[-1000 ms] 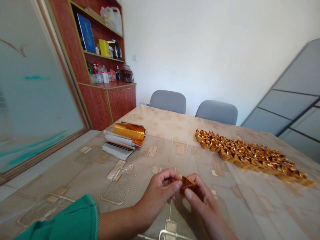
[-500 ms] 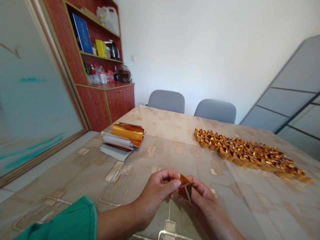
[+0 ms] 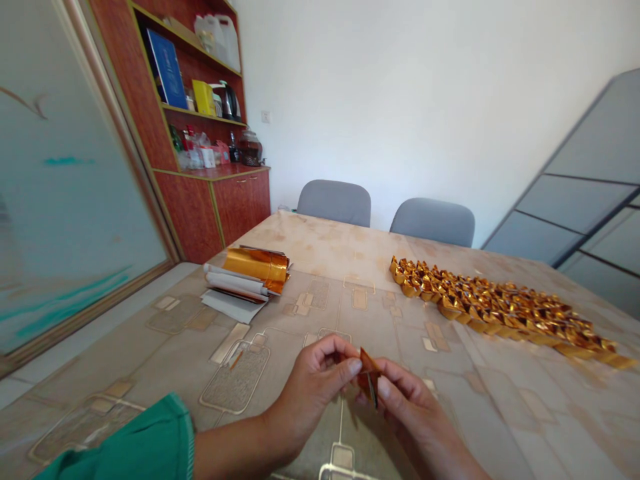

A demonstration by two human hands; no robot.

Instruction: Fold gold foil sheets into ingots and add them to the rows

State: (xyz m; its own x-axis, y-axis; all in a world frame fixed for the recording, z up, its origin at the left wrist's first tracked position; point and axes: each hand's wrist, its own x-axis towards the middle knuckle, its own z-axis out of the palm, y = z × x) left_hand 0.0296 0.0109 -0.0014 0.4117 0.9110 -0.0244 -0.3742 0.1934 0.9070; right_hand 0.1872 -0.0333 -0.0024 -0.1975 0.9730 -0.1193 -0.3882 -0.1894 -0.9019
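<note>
A small folded piece of gold foil paper (image 3: 369, 375) is held up over the table between my two hands. My left hand (image 3: 325, 370) pinches its left side, thumb in front. On its right side my right hand (image 3: 407, 397) grips it, with the thumb pressed on the front. The piece looks narrow, with a pointed top; its back is hidden by my fingers. To the right lie many folded gold foil paper pieces (image 3: 500, 310), packed in rows. At the left rests a stack of gold foil paper sheets (image 3: 255, 267) with pale undersides, partly curled.
The table (image 3: 300, 240) has a patterned cover. Two grey chairs (image 3: 334, 201) stand at its far side. A red-brown cabinet (image 3: 200, 207) with bottles and a kettle on its shelves is at the back left, beside a frosted glass panel (image 3: 75, 220).
My right thumb has come onto the front of the foil paper piece. The piece now looks narrower, its sides folded closer together.
</note>
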